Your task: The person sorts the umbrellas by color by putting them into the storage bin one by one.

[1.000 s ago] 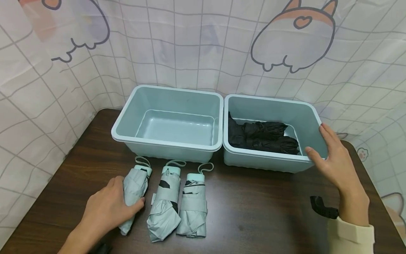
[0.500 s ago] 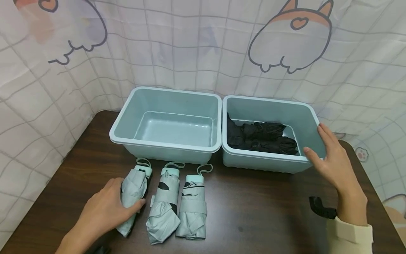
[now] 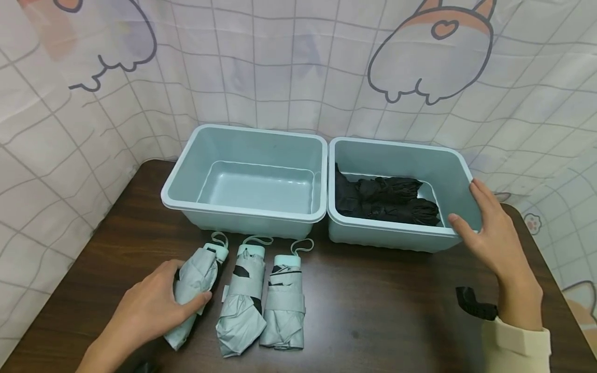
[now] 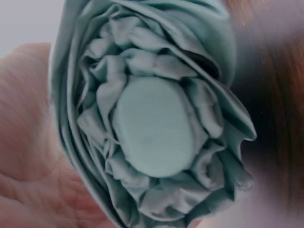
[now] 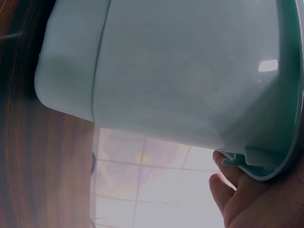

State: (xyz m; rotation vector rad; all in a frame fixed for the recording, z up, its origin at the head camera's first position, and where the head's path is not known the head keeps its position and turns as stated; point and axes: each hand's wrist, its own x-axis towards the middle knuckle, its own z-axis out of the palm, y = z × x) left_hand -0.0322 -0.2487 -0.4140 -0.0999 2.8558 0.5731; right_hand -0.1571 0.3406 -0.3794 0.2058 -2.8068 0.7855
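Observation:
On the left, my left hand (image 3: 151,306) grips a pale green folded umbrella (image 3: 199,277), fingers along its left side and thumb across its right. The umbrella lies tilted, its capped handle and wrist loop toward the bins; the left wrist view shows its oval end cap (image 4: 154,127) amid pleated fabric. Two similar umbrellas, a middle one (image 3: 243,300) and a right one (image 3: 284,303), lie beside it. My right hand (image 3: 496,235) holds the front right corner of the right bin (image 3: 392,234), thumb over the rim and fingertips (image 5: 219,187) on the outer side.
Black folded umbrellas (image 3: 392,199) lie inside the right bin. A matching left bin (image 3: 252,220) stands close against it, its floor bare. Both stand on a dark wooden table (image 3: 373,305), before a white grid-patterned curtain (image 3: 280,67).
The umbrella in my left hand has turned: its handle end has moved right, its other end left. The right hand stays at the bin's corner.

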